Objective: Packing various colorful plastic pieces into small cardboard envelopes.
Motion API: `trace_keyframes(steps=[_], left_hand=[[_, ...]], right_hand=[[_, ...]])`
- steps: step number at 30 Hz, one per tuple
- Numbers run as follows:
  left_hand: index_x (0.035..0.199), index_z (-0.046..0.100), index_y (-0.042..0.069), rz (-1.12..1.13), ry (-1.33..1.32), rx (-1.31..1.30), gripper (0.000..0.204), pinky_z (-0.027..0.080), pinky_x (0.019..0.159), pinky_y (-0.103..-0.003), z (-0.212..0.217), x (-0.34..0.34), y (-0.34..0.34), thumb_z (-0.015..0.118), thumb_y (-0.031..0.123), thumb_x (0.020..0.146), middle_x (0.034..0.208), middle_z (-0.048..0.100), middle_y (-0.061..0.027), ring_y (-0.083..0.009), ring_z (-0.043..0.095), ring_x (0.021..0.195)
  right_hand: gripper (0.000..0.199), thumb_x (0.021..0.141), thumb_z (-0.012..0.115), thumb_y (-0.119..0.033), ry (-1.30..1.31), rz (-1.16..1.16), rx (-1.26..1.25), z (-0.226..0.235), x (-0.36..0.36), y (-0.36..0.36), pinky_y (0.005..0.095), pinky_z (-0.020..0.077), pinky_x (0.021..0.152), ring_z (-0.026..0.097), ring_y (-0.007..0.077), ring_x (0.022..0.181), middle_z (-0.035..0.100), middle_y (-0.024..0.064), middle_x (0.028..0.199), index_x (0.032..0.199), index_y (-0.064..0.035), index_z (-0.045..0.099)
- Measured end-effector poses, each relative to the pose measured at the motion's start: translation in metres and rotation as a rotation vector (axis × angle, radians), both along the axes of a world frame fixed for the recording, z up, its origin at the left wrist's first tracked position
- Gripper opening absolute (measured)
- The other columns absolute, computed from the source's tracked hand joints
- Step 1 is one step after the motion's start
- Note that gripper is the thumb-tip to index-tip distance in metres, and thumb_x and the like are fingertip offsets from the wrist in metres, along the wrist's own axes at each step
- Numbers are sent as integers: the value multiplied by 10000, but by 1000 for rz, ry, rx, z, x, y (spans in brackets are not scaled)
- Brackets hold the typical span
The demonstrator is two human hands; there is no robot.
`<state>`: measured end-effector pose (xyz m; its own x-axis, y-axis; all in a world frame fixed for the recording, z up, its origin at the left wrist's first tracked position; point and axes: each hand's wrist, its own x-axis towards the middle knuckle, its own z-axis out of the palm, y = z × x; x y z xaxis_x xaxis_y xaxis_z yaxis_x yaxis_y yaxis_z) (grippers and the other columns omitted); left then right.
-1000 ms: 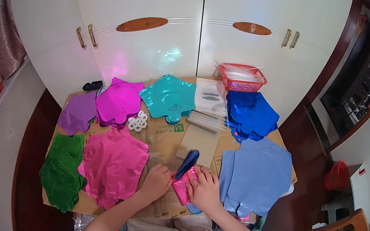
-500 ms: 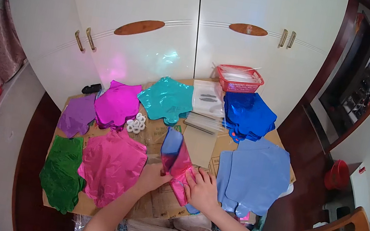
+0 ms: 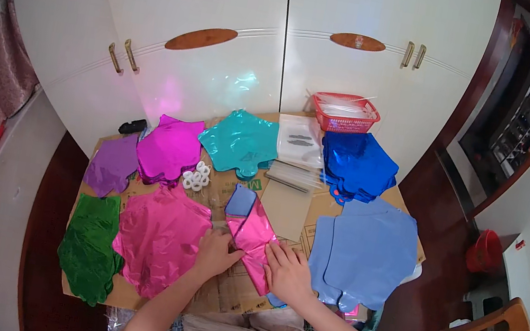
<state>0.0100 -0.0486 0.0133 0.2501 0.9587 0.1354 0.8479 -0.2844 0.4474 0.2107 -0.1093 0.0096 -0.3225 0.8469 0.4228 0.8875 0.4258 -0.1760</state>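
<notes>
Folded foil (image 3: 253,234): one, pink, between two hands on the cardboard (image 3: 222,193).
Left hand (image 3: 215,255): fingers bent at the foil's left edge; cannot tell if pinching.
Right hand (image 3: 289,271): fingers laid on the foil; grip unclear.
Sheet piles (image 3: 161,239): seven, by colour.
Basket (image 3: 345,119): one, red.
White rings (image 3: 196,176): one cluster, too small to count.

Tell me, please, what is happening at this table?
A person is handling a folded pink foil piece with a blue part at its far end. The left hand is at its left edge; the right hand lies on its right side. Pink foil sheets lie to the left, light blue sheets to the right, and a red basket stands at the back.
</notes>
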Motion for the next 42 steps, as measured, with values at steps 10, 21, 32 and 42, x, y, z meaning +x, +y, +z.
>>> trace_keyframes(steps=[10, 21, 32, 42], left_hand=[[880, 654, 71, -58, -62, -7, 329, 401, 807, -461, 0, 4, 0, 690, 320, 668, 905, 606, -127, -326, 519, 970], [847, 654, 43, -78, 64, 16, 312, 428, 790, -447, -6, 4, 7, 676, 284, 649, 896, 632, -113, -306, 562, 934], [1017, 588, 56, -62, -100, -141, 480, 439, 742, -435, 7, -5, 12, 757, 299, 638, 843, 612, -107, -294, 575, 843], [989, 646, 149, -358, 244, 433, 281, 351, 845, -411, 27, -8, -37, 569, 104, 723, 1010, 550, 5, -214, 493, 987]], right_hand=[[398, 851, 538, -236, -5, -2, 4, 2, 0, 0, 391, 348, 976, 475, 237, 1145, 545, 103, 1230, 1177, -10, 571], [399, 854, 537, -248, -17, -1, 23, 0, 0, -1, 402, 352, 975, 476, 237, 1145, 547, 99, 1229, 1176, -14, 574], [404, 832, 543, -231, -17, 19, -4, 4, -1, -3, 442, 339, 970, 464, 251, 1167, 524, 113, 1249, 1223, -127, 551], [391, 830, 539, -227, -13, 32, -29, 3, 0, -3, 435, 323, 975, 450, 250, 1183, 515, 115, 1265, 1208, -127, 560]])
